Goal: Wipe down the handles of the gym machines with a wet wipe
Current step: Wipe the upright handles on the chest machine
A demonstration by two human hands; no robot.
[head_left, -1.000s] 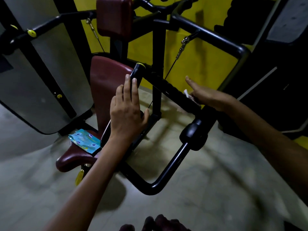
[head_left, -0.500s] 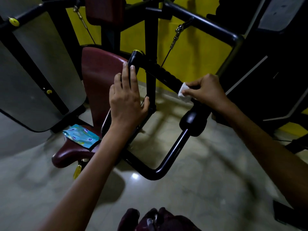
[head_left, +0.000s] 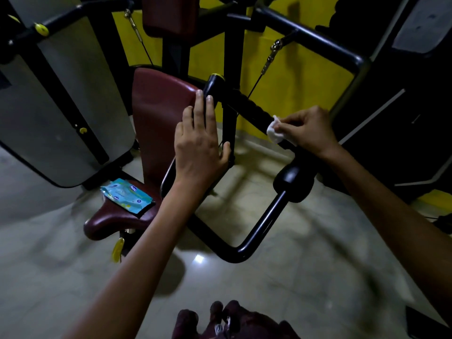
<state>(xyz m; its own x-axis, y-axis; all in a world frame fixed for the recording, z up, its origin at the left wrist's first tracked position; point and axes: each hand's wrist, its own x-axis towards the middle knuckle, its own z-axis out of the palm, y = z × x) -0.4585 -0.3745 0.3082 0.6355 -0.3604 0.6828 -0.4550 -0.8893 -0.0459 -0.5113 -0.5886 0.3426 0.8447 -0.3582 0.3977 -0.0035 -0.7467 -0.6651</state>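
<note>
A black ribbed handle (head_left: 244, 104) of a gym machine slants from upper left to lower right in the middle of the view. My right hand (head_left: 308, 129) pinches a crumpled white wet wipe (head_left: 275, 130) against the lower end of that grip. My left hand (head_left: 201, 140) lies flat with straight fingers along a black bar of the same arm, fingertips just below the handle's capped end (head_left: 214, 84). A blue pack of wipes (head_left: 127, 195) lies on the maroon seat (head_left: 107, 217).
The black tubular arm (head_left: 259, 228) bends down in a U toward the floor, with a round pivot (head_left: 293, 182). A maroon backrest (head_left: 156, 118) stands behind my left hand. Grey shrouds (head_left: 73, 99) stand left, dark machines right, a yellow wall (head_left: 293, 77) behind. Pale tiled floor (head_left: 293, 277) below.
My right hand came from reaching with open fingers to pinching the wipe on the handle's lower end. The left hand has stayed flat on the bar.
</note>
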